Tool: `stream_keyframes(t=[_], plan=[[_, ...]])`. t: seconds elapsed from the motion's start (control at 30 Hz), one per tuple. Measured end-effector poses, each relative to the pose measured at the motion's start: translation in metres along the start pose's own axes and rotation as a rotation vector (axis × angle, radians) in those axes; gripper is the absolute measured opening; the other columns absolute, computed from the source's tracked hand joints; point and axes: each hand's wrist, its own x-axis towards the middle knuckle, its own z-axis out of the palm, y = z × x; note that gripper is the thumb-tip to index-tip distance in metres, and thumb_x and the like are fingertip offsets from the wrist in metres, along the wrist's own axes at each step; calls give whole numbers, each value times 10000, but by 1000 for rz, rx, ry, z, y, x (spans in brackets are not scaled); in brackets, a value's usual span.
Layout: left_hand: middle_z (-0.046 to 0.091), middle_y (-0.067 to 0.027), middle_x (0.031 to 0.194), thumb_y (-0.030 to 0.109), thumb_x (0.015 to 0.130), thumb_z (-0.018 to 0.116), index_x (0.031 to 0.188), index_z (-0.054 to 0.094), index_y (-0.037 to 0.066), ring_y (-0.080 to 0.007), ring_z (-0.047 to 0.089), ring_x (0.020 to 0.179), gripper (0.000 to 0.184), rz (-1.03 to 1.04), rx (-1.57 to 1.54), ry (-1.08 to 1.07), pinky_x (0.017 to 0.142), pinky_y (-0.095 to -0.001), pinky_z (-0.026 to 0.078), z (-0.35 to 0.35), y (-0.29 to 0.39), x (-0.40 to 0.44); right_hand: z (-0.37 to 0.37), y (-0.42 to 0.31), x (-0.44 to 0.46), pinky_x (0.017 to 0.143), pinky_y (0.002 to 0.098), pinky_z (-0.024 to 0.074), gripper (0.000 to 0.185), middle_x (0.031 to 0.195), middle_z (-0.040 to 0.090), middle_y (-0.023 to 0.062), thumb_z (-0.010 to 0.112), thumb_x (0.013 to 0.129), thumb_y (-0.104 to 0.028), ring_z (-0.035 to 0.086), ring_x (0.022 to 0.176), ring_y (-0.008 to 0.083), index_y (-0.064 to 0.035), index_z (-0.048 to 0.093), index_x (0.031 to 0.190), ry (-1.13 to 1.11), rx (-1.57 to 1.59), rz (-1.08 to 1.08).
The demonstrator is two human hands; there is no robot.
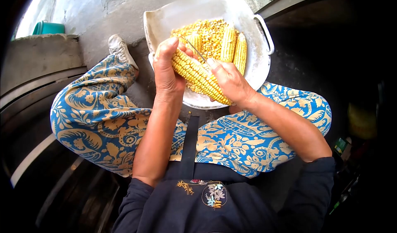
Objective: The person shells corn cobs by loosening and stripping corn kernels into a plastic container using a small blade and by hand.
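Observation:
A yellow corn cob (198, 76) lies slanted between my hands, over the near part of a large pale basin (258, 63). My left hand (168, 69) is closed round its upper left end, thumb up. My right hand (230, 82) is closed round a thin metal tool (196, 50), whose tip points up and left beside the cob; its handle is hidden in my fingers. The right hand also touches the cob's lower right part. Loose kernels (211, 32) fill the basin's middle, with whole cobs (228, 45) lying on them at the right.
The basin has a white handle (266, 34) at its right. My legs in patterned trousers (99, 117) are bent on both sides below it. A green container (49, 27) stands on a ledge at the upper left. Small dim items (341, 145) lie at the far right.

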Motion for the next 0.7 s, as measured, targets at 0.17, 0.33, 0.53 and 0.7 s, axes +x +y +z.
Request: stream_keyframes(t=[0.17,0.33,0.53,0.7], plan=[[542,-40,743,262,799,668,840,522,89,-163,557,699,230,37,-40,-35,698,-354,502,13,15,-6,-7,-9,1,611,235,463,476,780,614,52,374,981,-421,576,706,76,-7,607,961,-219,354,239],[550,-36,739,248,801,674,832,519,95,-165,563,693,220,127,-25,57,696,-361,507,4,21,-4,-15,-25,-3,658,242,469,620,865,591,92,402,916,-584,571,745,124,-7,562,1075,-334,-195,142],[567,-36,735,234,794,689,814,523,103,-171,585,691,213,75,-41,93,728,-365,510,1,18,-4,-6,-7,-5,738,340,460,553,781,618,143,383,955,-479,593,766,210,23,605,1017,-167,-12,-65],[566,-34,744,241,800,675,818,533,102,-168,584,704,200,91,36,72,725,-355,509,-6,13,-4,-5,3,-3,741,312,461,540,800,651,94,372,971,-446,592,774,168,34,613,1030,-181,256,227]])
